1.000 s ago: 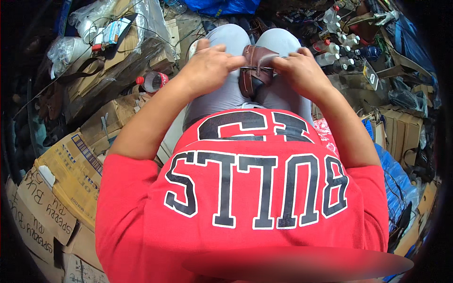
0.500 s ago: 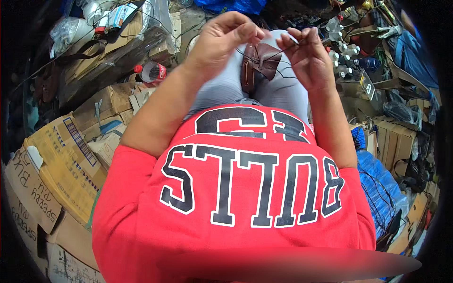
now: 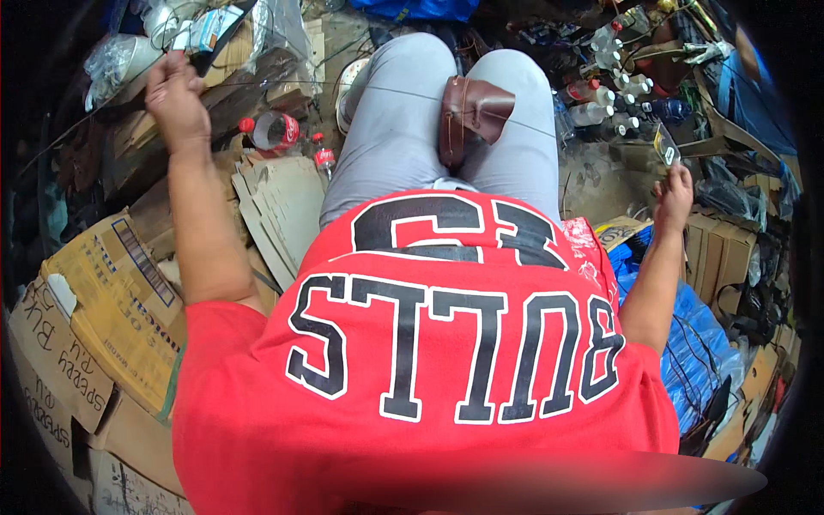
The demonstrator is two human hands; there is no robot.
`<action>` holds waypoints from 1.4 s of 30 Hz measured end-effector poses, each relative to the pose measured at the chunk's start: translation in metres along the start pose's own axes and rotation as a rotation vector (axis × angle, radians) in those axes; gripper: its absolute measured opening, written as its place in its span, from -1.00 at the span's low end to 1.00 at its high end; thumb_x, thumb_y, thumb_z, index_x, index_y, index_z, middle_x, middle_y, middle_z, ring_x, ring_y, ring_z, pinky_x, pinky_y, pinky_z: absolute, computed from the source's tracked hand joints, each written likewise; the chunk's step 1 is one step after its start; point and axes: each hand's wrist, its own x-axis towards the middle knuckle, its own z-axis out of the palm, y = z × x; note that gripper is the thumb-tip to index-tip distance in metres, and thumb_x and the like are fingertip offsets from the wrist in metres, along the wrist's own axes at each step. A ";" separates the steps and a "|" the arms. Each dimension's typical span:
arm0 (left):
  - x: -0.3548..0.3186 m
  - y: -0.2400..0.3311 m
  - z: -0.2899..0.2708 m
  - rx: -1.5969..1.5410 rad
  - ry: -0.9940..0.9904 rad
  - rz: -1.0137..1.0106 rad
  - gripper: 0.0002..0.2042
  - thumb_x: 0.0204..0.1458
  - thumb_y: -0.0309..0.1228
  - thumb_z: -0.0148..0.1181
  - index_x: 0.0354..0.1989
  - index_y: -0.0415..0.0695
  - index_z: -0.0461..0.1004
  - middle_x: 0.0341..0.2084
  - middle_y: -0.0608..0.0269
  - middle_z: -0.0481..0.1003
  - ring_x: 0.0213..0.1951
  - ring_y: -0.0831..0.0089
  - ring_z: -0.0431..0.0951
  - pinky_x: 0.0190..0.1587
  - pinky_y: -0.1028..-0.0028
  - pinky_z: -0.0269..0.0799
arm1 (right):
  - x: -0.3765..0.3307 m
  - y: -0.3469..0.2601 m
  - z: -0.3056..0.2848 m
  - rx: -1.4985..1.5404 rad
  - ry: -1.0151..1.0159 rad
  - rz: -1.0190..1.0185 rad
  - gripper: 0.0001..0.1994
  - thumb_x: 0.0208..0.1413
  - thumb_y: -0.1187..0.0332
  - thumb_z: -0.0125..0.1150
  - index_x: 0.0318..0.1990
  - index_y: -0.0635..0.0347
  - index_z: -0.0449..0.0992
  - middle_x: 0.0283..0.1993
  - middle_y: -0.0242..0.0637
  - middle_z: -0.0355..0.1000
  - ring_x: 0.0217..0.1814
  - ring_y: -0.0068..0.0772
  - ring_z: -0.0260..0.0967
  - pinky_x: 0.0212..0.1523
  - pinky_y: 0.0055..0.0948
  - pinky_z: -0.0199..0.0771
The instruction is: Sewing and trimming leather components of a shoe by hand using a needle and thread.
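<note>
A brown leather piece (image 3: 481, 107) with a stitched edge, shaped like part of a shoe upper, stands between my knees. A thin dark thread (image 3: 378, 89) runs from it across my left thigh toward my left hand (image 3: 178, 103), which is stretched far out to the left with its fingers closed on it. Out to the right, my right hand (image 3: 674, 197) is closed too. The thread also leaves the leather on that side and crosses my right thigh; its last stretch to the right hand is too fine to follow. Neither hand touches the leather.
Plastic bottles with red caps (image 3: 276, 133) lie left of my legs. Several small bottles (image 3: 601, 103) stand at the right. Flattened cardboard (image 3: 112, 292) is piled at the left, and blue plastic sheeting (image 3: 678, 343) lies near my right elbow.
My hands were close together above the leather, with loops of thread between them. They have swung wide apart, left and right, and the thread is now drawn out straight.
</note>
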 end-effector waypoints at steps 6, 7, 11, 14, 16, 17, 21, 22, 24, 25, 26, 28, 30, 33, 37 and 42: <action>-0.065 -0.038 0.129 0.675 -1.014 -0.249 -0.65 -0.07 -0.17 0.25 -0.13 -0.05 0.49 -0.50 0.26 0.51 -0.47 0.52 0.46 -0.40 0.47 0.38 | -0.025 -0.047 0.153 -0.506 -0.704 -0.178 -0.62 0.05 0.20 0.20 -0.01 0.20 0.46 -0.10 -0.35 0.43 -0.15 -0.60 0.32 -0.16 -0.59 0.32; -0.075 -0.040 0.146 0.716 -1.066 -0.303 -0.59 -0.09 -0.16 0.27 -0.06 -0.04 0.46 -0.46 0.16 0.52 -0.42 0.44 0.50 -0.36 0.42 0.41 | -0.029 -0.053 0.176 -0.563 -0.817 -0.189 -0.55 0.01 0.16 0.25 0.02 0.21 0.44 -0.01 -0.27 0.43 -0.03 -0.51 0.34 -0.01 -0.50 0.32; -0.098 -0.059 0.188 0.631 -1.199 -0.213 -0.46 -0.07 -0.40 0.27 0.14 -0.14 0.26 -0.43 0.14 0.51 -0.36 0.50 0.50 -0.29 0.54 0.40 | -0.035 -0.054 0.227 -0.853 -1.004 -0.313 -0.49 -0.06 0.12 0.31 0.01 0.24 0.45 -0.13 -0.13 0.49 -0.11 -0.37 0.43 -0.06 -0.43 0.37; -0.106 -0.048 0.190 0.496 -1.175 -0.401 -0.46 -0.11 -0.46 0.28 0.12 -0.15 0.28 -0.43 0.18 0.51 -0.38 0.53 0.49 -0.30 0.54 0.39 | -0.035 -0.057 0.234 -1.090 -1.155 -0.269 -0.49 -0.08 0.22 0.36 0.01 0.31 0.44 -0.15 -0.06 0.50 -0.18 -0.47 0.44 -0.11 -0.44 0.39; -0.117 -0.037 0.187 0.422 -1.126 -0.425 -0.46 -0.16 -0.53 0.30 0.09 -0.15 0.31 -0.51 0.30 0.45 -0.43 0.58 0.43 -0.34 0.56 0.35 | -0.046 -0.057 0.228 -0.999 -1.122 -0.284 -0.52 -0.19 0.33 0.40 -0.06 0.32 0.47 -0.22 -0.05 0.51 -0.21 -0.44 0.44 -0.17 -0.43 0.40; -0.125 -0.030 0.188 0.368 -1.120 -0.437 -0.46 -0.17 -0.55 0.30 0.08 -0.15 0.32 -0.54 0.34 0.43 -0.44 0.60 0.41 -0.35 0.57 0.34 | -0.055 -0.059 0.225 -0.981 -1.099 -0.314 -0.52 -0.24 0.36 0.42 -0.08 0.34 0.48 -0.24 -0.05 0.50 -0.22 -0.40 0.44 -0.19 -0.41 0.40; -0.141 -0.008 0.195 0.389 -1.117 -0.320 -0.47 -0.23 -0.55 0.34 0.02 -0.11 0.37 -0.58 0.37 0.41 -0.48 0.62 0.37 -0.40 0.56 0.30 | -0.068 -0.042 0.213 -0.911 -0.893 -0.625 -0.61 -0.35 0.38 0.43 -0.28 0.31 0.50 -0.31 -0.12 0.46 -0.25 -0.14 0.42 -0.23 -0.31 0.38; -0.139 -0.010 0.195 0.393 -1.117 -0.321 -0.47 -0.23 -0.55 0.34 0.02 -0.11 0.37 -0.58 0.37 0.41 -0.48 0.62 0.37 -0.40 0.56 0.30 | -0.069 -0.037 0.213 -0.884 -0.874 -0.593 -0.65 -0.34 0.34 0.43 -0.34 0.28 0.49 -0.35 -0.14 0.45 -0.27 -0.13 0.41 -0.23 -0.30 0.38; -0.127 -0.020 0.194 0.525 -1.170 -0.210 -0.45 -0.27 -0.54 0.36 0.02 -0.07 0.40 -0.60 0.34 0.42 -0.49 0.58 0.39 -0.40 0.54 0.31 | -0.069 -0.027 0.217 -0.872 -0.858 -0.622 -0.63 -0.34 0.28 0.44 -0.33 0.25 0.50 -0.36 -0.14 0.44 -0.30 -0.12 0.41 -0.27 -0.29 0.38; -0.121 -0.027 0.195 0.584 -1.181 -0.190 -0.43 -0.31 -0.47 0.40 0.01 -0.04 0.42 -0.63 0.33 0.42 -0.50 0.54 0.41 -0.39 0.52 0.33 | -0.069 -0.024 0.220 -0.865 -0.838 -0.653 -0.60 -0.35 0.21 0.45 -0.32 0.21 0.52 -0.36 -0.15 0.43 -0.34 -0.11 0.40 -0.31 -0.29 0.38; -0.117 -0.033 0.197 0.631 -1.234 -0.200 -0.42 -0.33 -0.44 0.42 0.01 -0.04 0.43 -0.56 0.29 0.44 -0.45 0.50 0.43 -0.36 0.48 0.34 | -0.069 -0.021 0.223 -0.839 -0.817 -0.659 -0.59 -0.33 0.19 0.45 -0.30 0.20 0.52 -0.38 -0.16 0.43 -0.34 -0.12 0.40 -0.31 -0.30 0.38; -0.115 -0.045 0.202 0.676 -1.287 -0.208 -0.41 -0.36 -0.40 0.44 0.00 -0.05 0.44 -0.48 0.25 0.47 -0.40 0.46 0.46 -0.33 0.45 0.36 | -0.069 -0.022 0.223 -0.861 -0.762 -0.662 -0.59 -0.32 0.18 0.45 -0.30 0.20 0.52 -0.36 -0.17 0.42 -0.32 -0.15 0.39 -0.30 -0.31 0.38; -0.117 -0.058 0.211 0.702 -1.239 0.224 -0.40 -0.43 -0.34 0.47 -0.05 -0.06 0.47 -0.27 0.18 0.46 -0.23 0.36 0.47 -0.18 0.41 0.38 | -0.069 -0.024 0.219 -0.888 -0.705 -0.663 -0.59 -0.32 0.18 0.45 -0.29 0.19 0.52 -0.34 -0.18 0.42 -0.31 -0.18 0.39 -0.28 -0.32 0.37; -0.114 -0.075 0.217 0.634 -1.322 0.188 -0.39 -0.47 -0.33 0.48 -0.08 -0.11 0.47 -0.12 0.15 0.40 -0.08 0.28 0.43 -0.03 0.39 0.35 | -0.073 -0.026 0.204 -0.769 -0.650 -0.545 -0.69 -0.19 0.29 0.37 -0.23 0.15 0.53 -0.30 -0.20 0.39 -0.27 -0.26 0.38 -0.27 -0.38 0.37; -0.099 -0.086 0.215 0.495 -1.458 -0.009 -0.40 -0.45 -0.38 0.48 -0.09 -0.19 0.45 -0.09 0.16 0.43 -0.02 0.27 0.42 0.05 0.44 0.29 | -0.092 -0.042 0.172 -0.577 -0.774 -0.296 -0.57 -0.15 0.77 -0.04 -0.14 0.13 0.55 -0.31 -0.33 0.31 -0.30 -0.58 0.28 -0.28 -0.60 0.32; -0.098 -0.077 0.220 0.392 -1.535 -0.319 -0.39 -0.41 -0.40 0.47 -0.04 -0.24 0.43 -0.15 0.17 0.48 -0.08 0.38 0.45 0.02 0.47 0.32 | -0.123 -0.036 0.176 -0.750 -0.746 -0.512 -0.85 -0.09 0.50 0.22 -0.32 0.08 0.60 -0.48 -0.29 0.41 -0.40 -0.33 0.39 -0.28 -0.41 0.33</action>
